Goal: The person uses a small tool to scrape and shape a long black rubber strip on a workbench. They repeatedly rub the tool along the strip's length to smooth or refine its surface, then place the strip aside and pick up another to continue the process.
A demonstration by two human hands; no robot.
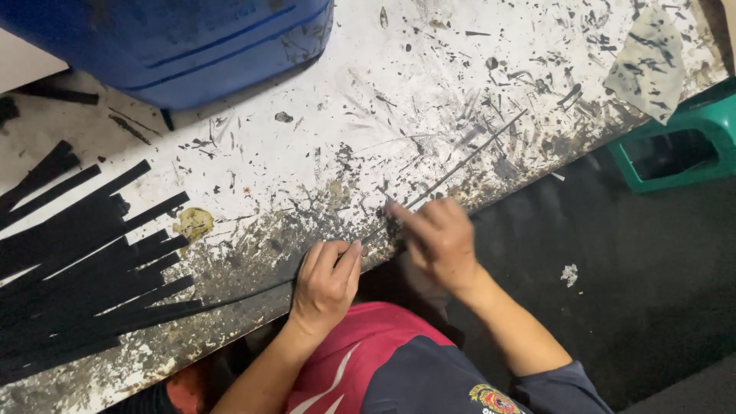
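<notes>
A long thin black strip (460, 165) lies slanted across the stained white table top (322, 123), running from the pile at the left up towards the right. My left hand (326, 284) pinches this strip near the table's front edge, fingers closed on it. My right hand (437, 238) is just to the right, blurred, its fingertips pressed on the same strip at the edge. A pile of flat black strips (77, 261) fans out at the left of the table.
A large blue plastic container (176, 42) stands at the back left. A stained rag (648, 61) lies at the back right corner. A green plastic stool (675, 146) stands on the dark floor (652, 276) to the right.
</notes>
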